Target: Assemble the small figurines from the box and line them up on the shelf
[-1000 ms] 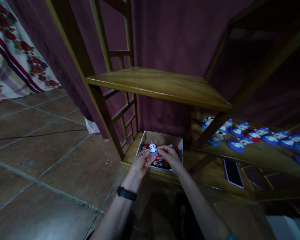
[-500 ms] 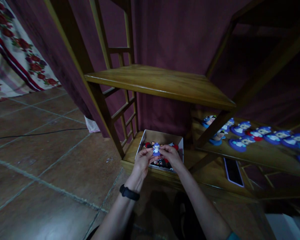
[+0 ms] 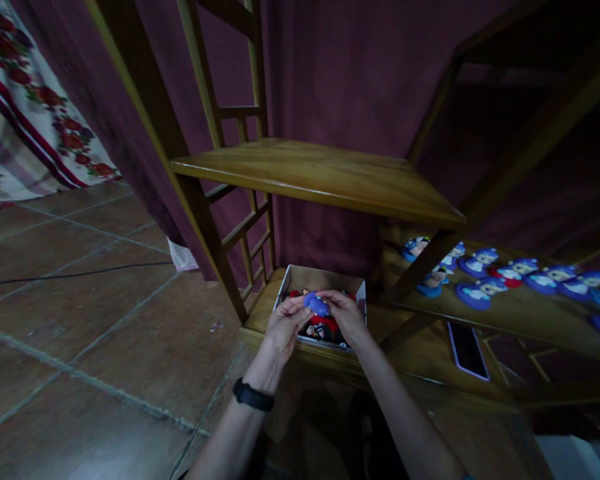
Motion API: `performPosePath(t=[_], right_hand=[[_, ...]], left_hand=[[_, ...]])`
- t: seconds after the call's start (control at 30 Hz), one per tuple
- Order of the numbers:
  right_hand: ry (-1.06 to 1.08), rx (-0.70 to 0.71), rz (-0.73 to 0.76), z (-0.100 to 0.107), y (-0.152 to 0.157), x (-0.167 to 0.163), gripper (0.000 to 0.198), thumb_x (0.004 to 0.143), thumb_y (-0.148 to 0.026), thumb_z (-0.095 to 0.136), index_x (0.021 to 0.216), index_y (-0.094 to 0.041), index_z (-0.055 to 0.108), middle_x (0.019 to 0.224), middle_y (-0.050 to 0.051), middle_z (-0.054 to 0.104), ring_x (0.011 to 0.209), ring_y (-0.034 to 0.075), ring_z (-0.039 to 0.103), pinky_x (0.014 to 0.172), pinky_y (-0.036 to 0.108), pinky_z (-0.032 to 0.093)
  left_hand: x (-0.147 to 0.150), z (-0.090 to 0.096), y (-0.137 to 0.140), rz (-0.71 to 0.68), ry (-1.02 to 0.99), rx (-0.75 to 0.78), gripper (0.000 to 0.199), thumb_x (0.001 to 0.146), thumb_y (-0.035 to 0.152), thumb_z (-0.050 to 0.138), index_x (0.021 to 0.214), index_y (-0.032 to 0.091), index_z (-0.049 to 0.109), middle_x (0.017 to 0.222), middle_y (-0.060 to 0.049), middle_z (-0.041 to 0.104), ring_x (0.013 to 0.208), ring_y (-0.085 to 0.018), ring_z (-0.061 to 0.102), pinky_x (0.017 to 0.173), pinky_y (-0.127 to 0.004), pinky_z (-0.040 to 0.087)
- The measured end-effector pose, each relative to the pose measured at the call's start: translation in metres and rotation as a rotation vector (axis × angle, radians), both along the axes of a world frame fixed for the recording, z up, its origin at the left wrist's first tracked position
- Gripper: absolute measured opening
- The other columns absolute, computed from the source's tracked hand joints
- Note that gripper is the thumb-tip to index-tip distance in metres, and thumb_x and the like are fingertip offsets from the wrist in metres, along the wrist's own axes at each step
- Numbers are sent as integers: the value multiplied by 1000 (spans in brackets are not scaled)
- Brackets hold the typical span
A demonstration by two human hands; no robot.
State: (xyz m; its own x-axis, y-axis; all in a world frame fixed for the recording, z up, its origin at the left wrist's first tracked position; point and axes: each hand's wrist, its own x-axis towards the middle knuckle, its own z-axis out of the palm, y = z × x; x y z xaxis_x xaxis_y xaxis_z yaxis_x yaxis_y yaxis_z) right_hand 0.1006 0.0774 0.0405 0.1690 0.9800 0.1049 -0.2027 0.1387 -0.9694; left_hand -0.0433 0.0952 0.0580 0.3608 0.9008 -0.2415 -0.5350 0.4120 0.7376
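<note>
Between both hands is a small blue-purple figurine, its plain blue side facing up at me. My left hand grips it from the left with thumb and fingers, a dark band on that wrist. From the right, the fingers of my right hand close on its other edge. Beneath the hands stands a white open box on the lowest shelf, holding several red and black figurines. My hands cover part of the box's contents.
On the right-hand shelf stand several blue-based figurines. A phone lies on the lower board. A wooden shelf juts out above the box, beside a slanting post. A black cable crosses the tiled floor.
The figurine has turned over between my fingers: its white front faced me before, and its blue side shows now. Both hands have stayed over the box.
</note>
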Motion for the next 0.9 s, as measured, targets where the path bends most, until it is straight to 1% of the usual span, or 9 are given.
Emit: performPosePath(t=[0.17, 0.27, 0.43, 0.6, 0.73, 0.9], right_hand=[[39, 50, 45, 3, -1, 0, 15, 72, -28, 63, 84, -24, 68, 106, 2, 66, 101, 20, 58, 91, 35, 43], [41, 71, 43, 5, -2, 0, 13, 72, -28, 63, 83, -24, 68, 107, 2, 66, 105, 20, 57, 93, 36, 41], [50, 87, 23, 5, -2, 0, 10, 72, -25, 63, 81, -23, 67, 104, 2, 66, 103, 20, 58, 93, 36, 41], [81, 119, 18, 11, -4, -1, 8, 72, -25, 63, 80, -23, 64, 104, 2, 66, 100, 19, 59, 91, 36, 43], [-11, 174, 7, 22, -9, 1, 5, 74, -24, 61, 78, -23, 63, 104, 2, 65, 101, 18, 58, 93, 36, 42], [-112, 191, 21, 30, -13, 4, 5, 75, -25, 60, 77, -22, 64, 102, 2, 66, 101, 18, 58, 94, 35, 41]], left_hand=[[-1, 5, -2, 5, 2, 49, 29, 55, 9, 77, 81, 12, 66, 78, -5, 71, 72, -13, 64, 76, -26, 49], [0, 7, -4, 22, 10, 81, 28, 55, 11, 77, 80, 12, 67, 79, -5, 71, 70, -12, 64, 75, -25, 48], [1, 4, -2, 43, 44, 136, 31, 55, 16, 78, 84, 12, 68, 79, -7, 71, 71, -14, 64, 72, -27, 48], [2, 5, -1, 31, 102, 184, 32, 58, 19, 76, 88, 12, 68, 85, -8, 71, 74, -15, 63, 75, -28, 47], [2, 11, -2, 5, 104, 230, 30, 60, 20, 75, 89, 13, 69, 88, -8, 70, 78, -16, 63, 76, -28, 47], [2, 12, -3, -9, 85, 243, 27, 60, 18, 75, 86, 13, 69, 85, -7, 70, 75, -14, 62, 73, -27, 47]])
